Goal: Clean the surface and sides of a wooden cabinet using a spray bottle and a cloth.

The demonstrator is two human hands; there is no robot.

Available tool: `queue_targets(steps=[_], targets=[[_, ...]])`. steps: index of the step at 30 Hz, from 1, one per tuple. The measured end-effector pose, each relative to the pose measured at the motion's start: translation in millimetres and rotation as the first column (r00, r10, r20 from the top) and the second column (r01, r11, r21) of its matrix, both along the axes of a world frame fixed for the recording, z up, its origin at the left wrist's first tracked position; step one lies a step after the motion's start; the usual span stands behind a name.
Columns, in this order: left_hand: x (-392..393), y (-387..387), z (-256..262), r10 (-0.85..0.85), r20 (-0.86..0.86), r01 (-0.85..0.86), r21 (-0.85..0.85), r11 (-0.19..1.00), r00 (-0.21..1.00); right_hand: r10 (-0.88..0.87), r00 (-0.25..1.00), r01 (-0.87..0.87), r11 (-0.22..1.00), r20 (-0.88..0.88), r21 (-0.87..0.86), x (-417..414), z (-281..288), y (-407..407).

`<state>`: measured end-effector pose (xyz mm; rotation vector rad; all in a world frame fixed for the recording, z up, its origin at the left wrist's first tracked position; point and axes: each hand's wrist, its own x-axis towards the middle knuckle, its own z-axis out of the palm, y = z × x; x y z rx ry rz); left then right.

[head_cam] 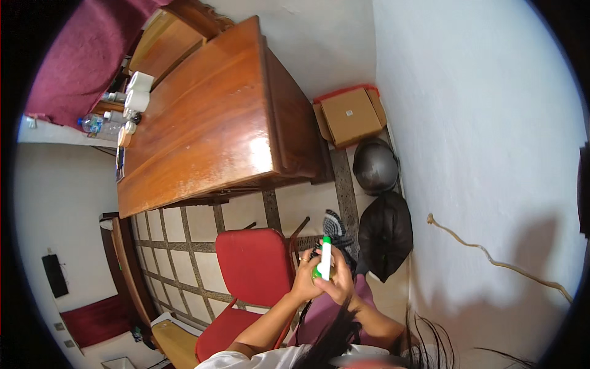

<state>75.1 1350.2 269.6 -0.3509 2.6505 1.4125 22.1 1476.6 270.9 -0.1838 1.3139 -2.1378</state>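
Observation:
In front of my body, both hands close around what looks like a small spray bottle, seen from above. Its long white top (326,260) ends in a green tip, and a green part (317,272) shows beneath. My left hand (304,279) wears a ring and grips the bottle from the left. My right hand (342,279) wraps it from the right, thumb near the white top's lower end. The fingers hide most of the bottle's body. Below the hands are my legs in mauve cloth (318,318).
A red chair (252,263) stands at my left, beside a glossy wooden desk (198,129). Toilet rolls (137,100) and several bottles line its far edge. Along the white wall (474,138) sit a cardboard box (352,115), a dark helmet (375,166) and a black bag (387,235).

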Motion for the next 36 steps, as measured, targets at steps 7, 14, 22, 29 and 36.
queue_targets(steps=[7, 14, 22, 29, 36], targets=[[3, -17, 6, -0.015, -0.114, 0.028, 0.114, 0.993, 0.993, -0.173, 0.98, 0.176, 0.984, -0.098, 0.024, -5, 28, -15], [-3, -58, 26, 0.037, -0.02, -0.033, 0.145, 0.989, 0.999, -0.24, 0.889, 0.128, 0.948, 0.389, 0.292, -32, -6, -34], [-16, -73, 20, -0.212, -0.087, 0.227, 0.251, 0.941, 0.973, 0.107, 0.459, 0.016, 0.992, 0.882, -0.129, -46, -57, -66], [-69, -93, -7, -0.136, -0.215, 0.191, 0.26, 0.947, 0.967, -0.284, 0.498, 0.356, 0.929, 0.819, 0.106, -146, -53, -95], [-95, -119, -104, 0.09, -0.149, -0.065, 0.164, 0.984, 0.985, -0.204, 0.855, 0.331, 0.923, 0.477, -0.198, -292, -174, -119]])
